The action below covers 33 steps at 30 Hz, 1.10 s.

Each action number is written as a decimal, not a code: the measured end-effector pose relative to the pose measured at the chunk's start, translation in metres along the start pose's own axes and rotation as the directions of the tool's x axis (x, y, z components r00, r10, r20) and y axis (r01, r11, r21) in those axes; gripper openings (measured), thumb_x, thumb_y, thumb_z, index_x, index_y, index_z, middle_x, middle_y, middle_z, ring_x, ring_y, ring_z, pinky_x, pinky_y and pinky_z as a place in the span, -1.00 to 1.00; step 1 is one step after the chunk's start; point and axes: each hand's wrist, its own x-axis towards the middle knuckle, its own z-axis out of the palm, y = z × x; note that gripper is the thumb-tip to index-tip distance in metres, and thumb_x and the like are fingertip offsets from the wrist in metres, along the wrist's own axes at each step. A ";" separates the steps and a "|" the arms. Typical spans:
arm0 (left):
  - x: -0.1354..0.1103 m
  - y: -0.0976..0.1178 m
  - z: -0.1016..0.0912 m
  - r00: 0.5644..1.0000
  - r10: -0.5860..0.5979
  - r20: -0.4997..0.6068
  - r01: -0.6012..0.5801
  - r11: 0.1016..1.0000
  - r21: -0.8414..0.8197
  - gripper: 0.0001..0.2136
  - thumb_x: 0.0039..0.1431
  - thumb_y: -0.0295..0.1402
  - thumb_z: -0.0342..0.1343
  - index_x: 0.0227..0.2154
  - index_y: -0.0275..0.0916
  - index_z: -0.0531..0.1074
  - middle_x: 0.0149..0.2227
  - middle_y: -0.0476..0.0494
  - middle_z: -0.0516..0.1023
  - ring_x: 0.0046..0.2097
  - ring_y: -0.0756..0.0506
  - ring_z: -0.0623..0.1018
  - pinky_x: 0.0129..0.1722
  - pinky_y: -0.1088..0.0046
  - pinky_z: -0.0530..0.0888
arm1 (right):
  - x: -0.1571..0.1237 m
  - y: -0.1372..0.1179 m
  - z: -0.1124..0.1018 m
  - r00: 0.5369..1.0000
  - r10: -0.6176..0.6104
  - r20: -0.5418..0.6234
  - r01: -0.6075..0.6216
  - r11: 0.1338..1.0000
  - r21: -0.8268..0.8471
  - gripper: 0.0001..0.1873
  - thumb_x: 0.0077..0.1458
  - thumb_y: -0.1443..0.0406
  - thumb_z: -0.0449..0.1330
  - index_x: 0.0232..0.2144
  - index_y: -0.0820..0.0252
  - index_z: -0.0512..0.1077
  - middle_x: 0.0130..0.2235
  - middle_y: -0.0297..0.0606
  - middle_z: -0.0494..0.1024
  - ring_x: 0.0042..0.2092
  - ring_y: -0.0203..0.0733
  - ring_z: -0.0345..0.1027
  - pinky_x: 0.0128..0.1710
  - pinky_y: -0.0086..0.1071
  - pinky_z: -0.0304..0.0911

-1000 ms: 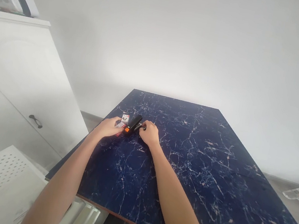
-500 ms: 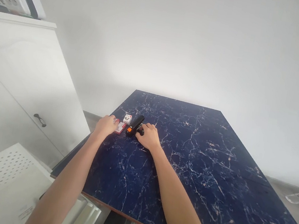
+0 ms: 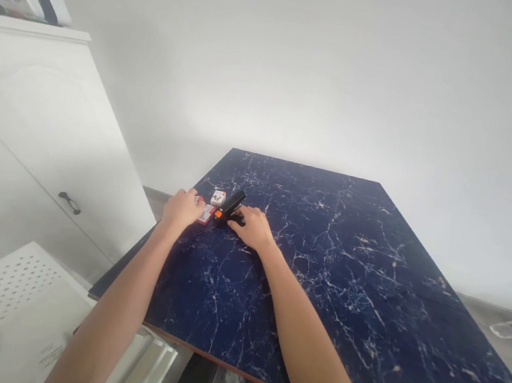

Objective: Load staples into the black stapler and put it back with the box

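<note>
Having withdrawn toward nine o'clock, the left hand (image 3: pixel 182 207) is curling by a red box (image 3: pixel 199 199); the right hand (image 3: pixel 253 227), seemingly steadying alone, is touching the black tool (image 3: pixel 232 204) at the desk's (image 3: pixel 325 250) ten o'clock. Neither pinch is showing clearly.

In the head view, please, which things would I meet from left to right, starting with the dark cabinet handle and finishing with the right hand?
Dark cabinet handle → left hand → flat red-and-white box → black stapler → right hand
</note>
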 end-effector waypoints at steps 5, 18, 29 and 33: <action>-0.011 0.013 -0.011 0.995 0.002 -0.096 -0.008 0.998 -0.069 -0.62 0.27 -0.25 -0.05 0.08 -0.19 0.43 -0.02 -0.36 0.41 -0.09 -0.33 0.58 -0.09 0.16 0.47 | 0.000 -0.003 -0.002 0.999 0.038 0.001 -0.038 0.999 0.007 -0.75 0.16 0.23 0.21 -0.10 0.11 0.48 -0.19 -0.19 0.59 -0.05 -0.01 0.37 -0.04 -0.27 0.22; -0.056 0.073 0.000 0.737 0.670 -0.092 -0.673 0.740 -0.003 -0.78 0.26 -0.21 0.10 -0.11 -0.12 0.51 -0.13 -0.16 0.51 -0.15 -0.18 0.55 -0.27 0.36 0.44 | 0.004 0.022 -0.003 0.831 0.462 -0.310 -0.352 0.868 0.349 -0.71 0.16 0.40 -0.02 -0.17 0.15 0.45 -0.18 -0.26 0.61 -0.13 -0.17 0.46 -0.08 -0.34 0.26; 0.006 0.020 0.027 0.943 0.318 -0.095 -0.330 0.863 -0.382 -0.60 0.39 -0.15 -0.13 0.04 -0.18 0.51 0.06 -0.18 0.56 0.08 -0.23 0.51 0.11 0.29 0.37 | -0.003 0.003 -0.003 0.967 0.213 -0.137 -0.198 0.973 0.120 -0.77 0.04 0.39 0.11 -0.21 0.17 0.44 -0.18 -0.20 0.54 -0.13 -0.09 0.37 -0.10 -0.28 0.25; 0.006 0.025 0.031 0.919 0.389 -0.062 -0.380 0.836 -0.396 -0.56 0.44 -0.16 -0.26 0.12 -0.07 0.46 0.10 -0.06 0.55 0.12 -0.21 0.49 0.14 0.26 0.35 | -0.011 0.001 -0.006 0.994 0.076 -0.081 -0.063 0.986 0.154 -0.67 0.10 0.26 0.18 -0.06 0.18 0.43 -0.07 -0.16 0.50 -0.03 -0.06 0.34 0.04 -0.21 0.23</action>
